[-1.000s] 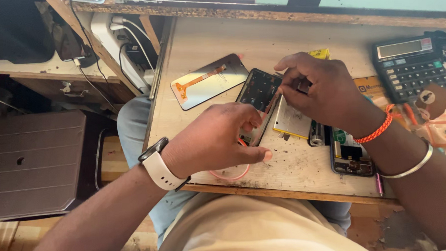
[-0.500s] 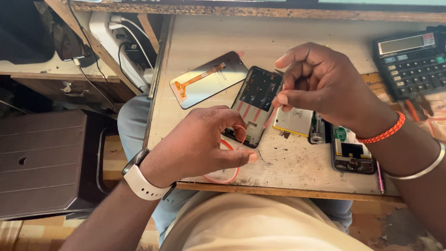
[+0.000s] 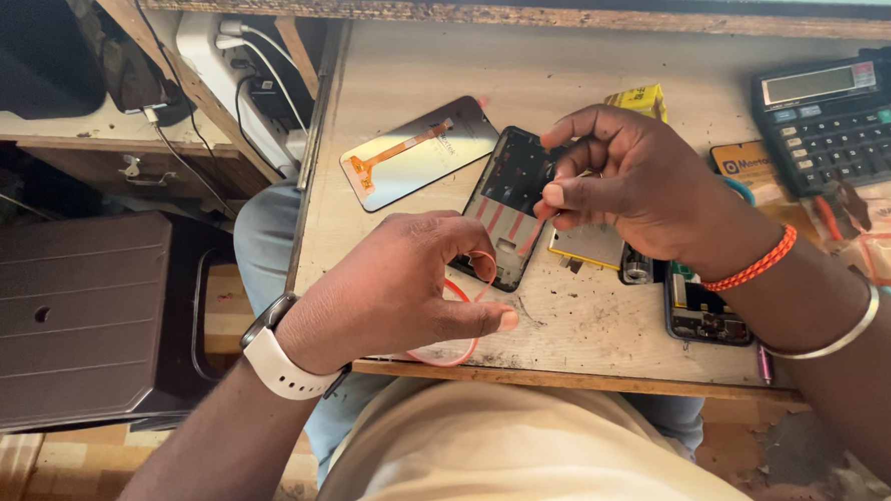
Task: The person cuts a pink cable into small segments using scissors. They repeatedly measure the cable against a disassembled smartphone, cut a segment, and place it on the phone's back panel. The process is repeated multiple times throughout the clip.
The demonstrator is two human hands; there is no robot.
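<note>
Two hands on the opened phone frame (image 3: 509, 208) lying on the bench (image 3: 589, 319): left hand (image 3: 397, 293) clamps its lower edge, right hand (image 3: 623, 188) pinches something tiny (can't tell what) above it. Likely slip risk: dropped part vanishing among debris.

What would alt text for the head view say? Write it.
Two hands work on an opened phone frame on a worn wooden bench: the left hand steadies its near end, the right hand pinches above it. A detached screen and calculator lie nearby.
</note>
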